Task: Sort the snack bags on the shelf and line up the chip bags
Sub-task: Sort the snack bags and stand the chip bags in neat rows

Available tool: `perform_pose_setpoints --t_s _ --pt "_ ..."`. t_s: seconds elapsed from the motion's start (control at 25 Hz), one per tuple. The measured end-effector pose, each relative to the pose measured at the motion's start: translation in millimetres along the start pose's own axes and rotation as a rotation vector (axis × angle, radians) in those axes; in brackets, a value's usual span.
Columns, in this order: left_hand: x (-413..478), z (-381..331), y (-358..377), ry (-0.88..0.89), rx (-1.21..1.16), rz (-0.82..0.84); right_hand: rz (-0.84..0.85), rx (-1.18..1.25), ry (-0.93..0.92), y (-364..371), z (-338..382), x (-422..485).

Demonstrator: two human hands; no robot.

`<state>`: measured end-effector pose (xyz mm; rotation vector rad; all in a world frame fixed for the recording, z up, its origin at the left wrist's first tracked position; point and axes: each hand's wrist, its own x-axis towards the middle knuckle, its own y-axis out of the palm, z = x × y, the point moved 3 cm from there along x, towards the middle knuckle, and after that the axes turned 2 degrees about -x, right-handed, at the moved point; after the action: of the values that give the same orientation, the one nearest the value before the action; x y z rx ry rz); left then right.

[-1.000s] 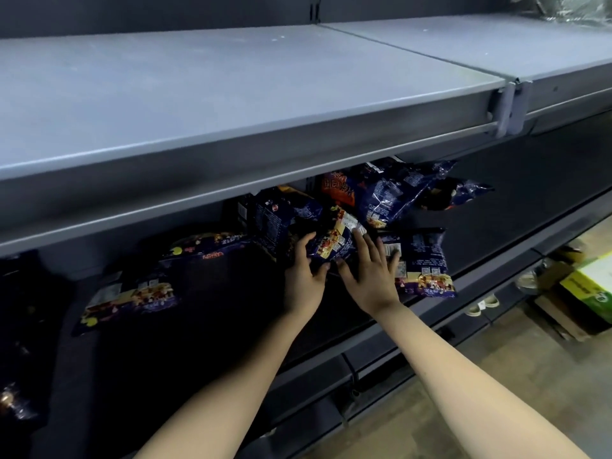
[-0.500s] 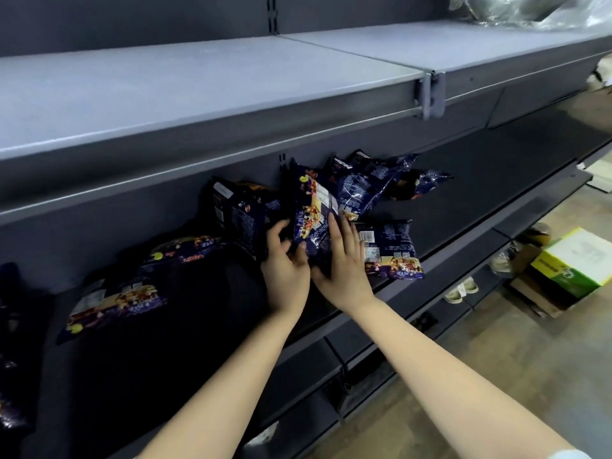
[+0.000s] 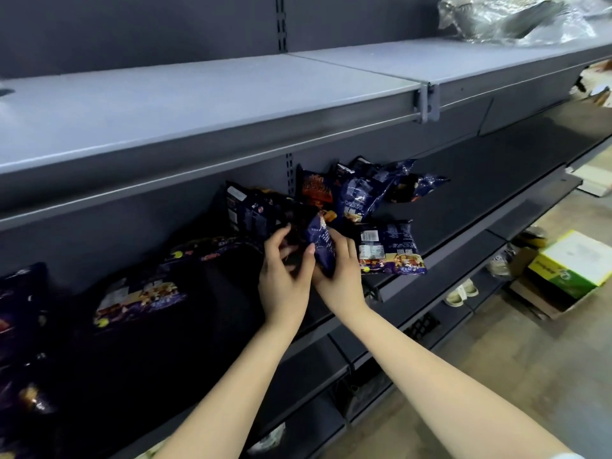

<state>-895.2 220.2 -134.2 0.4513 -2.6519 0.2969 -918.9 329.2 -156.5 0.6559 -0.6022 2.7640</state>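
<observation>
Dim shop aisle, grey metal shelving [image 3: 205, 104] along a dark back panel [image 3: 132, 24].
Brownish floor [image 3: 516, 366] on the right; an open cardboard box [image 3: 573, 266] there, perhaps pale slippers [image 3: 460, 292] beside it.

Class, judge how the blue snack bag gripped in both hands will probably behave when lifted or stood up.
The blue snack bag creases between the left hand and right hand, so probably floppy and light. Its glossy film looks slippery. The bags behind lean untidily, so it may tip when stood.

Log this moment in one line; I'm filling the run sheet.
left hand, right hand: both gripping dark blue foil snack bag | dark grey metal shelf
</observation>
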Motion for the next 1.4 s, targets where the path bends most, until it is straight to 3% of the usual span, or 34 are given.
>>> perform_pose_setpoints --t_s 0.2,0.44,0.64,0.76,0.8,1.0,1.12,1.24,1.4 --pt "-3 12 -69 -0.02 0.115 -0.195 0.12 0.442 0.244 41 22 -9" --pt "-14 41 -172 -0.33 -0.069 -0.188 0.469 0.643 0.314 110 41 -31" --pt "-44 72 -230 -0.489 0.078 -0.188 0.7 0.548 0.277 155 52 -56" --pt "-63 70 -238 -0.578 0.19 -0.212 0.556 0.416 0.426 179 56 -59" --pt "-68 69 -239 -0.595 0.212 -0.211 0.509 0.353 0.402 187 59 -56" --pt "-78 78 -251 -0.627 0.224 -0.325 0.489 0.188 -0.056 225 110 -17" --pt "-80 81 -253 -0.647 0.253 -0.288 0.715 -0.064 -0.286 258 132 6" --pt "-79 78 -251 -0.644 0.289 -0.309 1.135 -0.288 -0.243 283 128 2" --pt "-78 78 -249 -0.64 0.337 -0.358 1.25 -0.291 -0.193 291 126 -4"
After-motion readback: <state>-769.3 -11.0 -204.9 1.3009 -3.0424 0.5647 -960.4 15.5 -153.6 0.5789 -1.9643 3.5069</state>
